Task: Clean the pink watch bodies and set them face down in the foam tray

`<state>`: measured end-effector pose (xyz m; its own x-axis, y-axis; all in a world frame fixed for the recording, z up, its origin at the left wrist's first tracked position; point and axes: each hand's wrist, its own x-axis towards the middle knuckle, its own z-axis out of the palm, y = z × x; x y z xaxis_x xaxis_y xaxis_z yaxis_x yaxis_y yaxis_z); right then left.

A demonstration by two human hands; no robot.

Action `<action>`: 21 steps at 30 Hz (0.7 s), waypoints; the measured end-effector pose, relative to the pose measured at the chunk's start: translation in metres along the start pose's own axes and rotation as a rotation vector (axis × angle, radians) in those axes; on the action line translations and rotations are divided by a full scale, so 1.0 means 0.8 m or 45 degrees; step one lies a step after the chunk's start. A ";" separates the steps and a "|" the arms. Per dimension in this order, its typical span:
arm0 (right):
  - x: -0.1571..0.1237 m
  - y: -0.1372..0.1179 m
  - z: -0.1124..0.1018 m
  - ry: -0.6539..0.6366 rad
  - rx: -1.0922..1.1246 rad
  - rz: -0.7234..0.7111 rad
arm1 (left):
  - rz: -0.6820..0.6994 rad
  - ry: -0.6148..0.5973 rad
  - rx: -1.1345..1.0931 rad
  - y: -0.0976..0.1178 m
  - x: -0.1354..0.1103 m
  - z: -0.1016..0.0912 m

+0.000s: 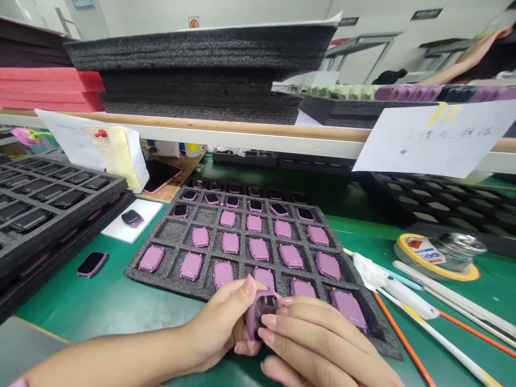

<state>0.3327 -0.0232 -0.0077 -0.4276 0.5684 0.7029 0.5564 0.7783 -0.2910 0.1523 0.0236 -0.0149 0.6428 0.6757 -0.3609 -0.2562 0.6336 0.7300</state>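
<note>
Plainly, in the head view, the left hand point(221, 322) grips a glossy, rounded purple watch point(253, 318) by the near edge of a grainy black foam tray point(169, 231) pocketing smooth purple cases point(258, 249), while the half-curled right hand point(318, 336) touches its dark face with bent fingertips, any grip unclear.

Left hand point(221, 321) holding purple watch case point(264, 312), right hand point(326, 341) touching it, foam tray point(171, 231) beyond

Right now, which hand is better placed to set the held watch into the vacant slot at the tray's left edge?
Probably the left hand: it is nearer the vacant slot and grips the watch by its side. The right hand sits farther off, fingertips at the dark face.
</note>
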 end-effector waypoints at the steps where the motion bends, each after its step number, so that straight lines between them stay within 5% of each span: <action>1: 0.002 0.003 0.002 0.005 -0.022 -0.029 | 0.025 -0.001 0.045 -0.001 0.000 -0.001; 10: 0.016 0.004 0.029 0.101 0.347 0.407 | 0.106 0.048 0.038 -0.006 -0.001 0.002; 17: 0.009 0.010 0.028 0.091 0.381 0.423 | 0.029 0.014 -0.110 0.000 0.001 0.005; 21: 0.007 0.012 0.025 0.038 0.246 0.254 | 0.009 0.028 -0.129 0.000 0.000 0.005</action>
<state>0.3217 -0.0070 -0.0193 -0.3008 0.7096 0.6372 0.4800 0.6900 -0.5418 0.1553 0.0222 -0.0124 0.6249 0.6879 -0.3692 -0.3334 0.6627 0.6706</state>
